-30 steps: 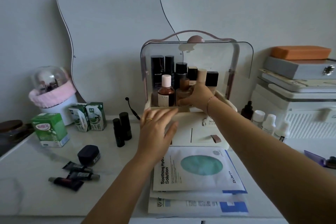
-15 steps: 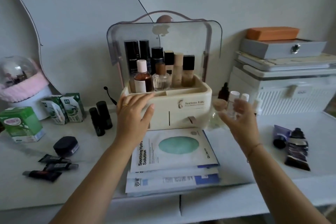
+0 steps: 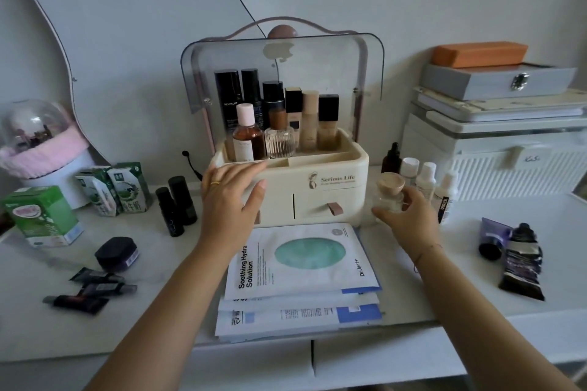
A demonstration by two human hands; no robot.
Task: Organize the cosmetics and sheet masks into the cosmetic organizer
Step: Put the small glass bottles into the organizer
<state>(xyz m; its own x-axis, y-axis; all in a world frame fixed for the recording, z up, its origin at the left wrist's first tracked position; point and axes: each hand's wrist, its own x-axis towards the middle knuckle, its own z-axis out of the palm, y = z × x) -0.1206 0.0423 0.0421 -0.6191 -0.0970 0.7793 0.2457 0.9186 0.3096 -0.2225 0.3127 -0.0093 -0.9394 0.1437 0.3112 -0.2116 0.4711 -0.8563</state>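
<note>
while left hand [image 3: 228, 200] rests flat-fingered on cream plastic organizer [image 3: 333, 197], right hand [image 3: 409, 219] fingers [image 3: 416, 197] curl round clear glass jar [image 3: 389, 198]

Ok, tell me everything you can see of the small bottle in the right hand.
The small bottle is squat, with a clear, glass-like body and a wide, round beige cap. It is roughly upright, gripped by the right hand: the fingers curl round its right side and the thumb lies at its lower left. It is just right of the cream organizer, apart from it, in front of the white-capped bottles. Whether it rests on the table is unclear.
</note>
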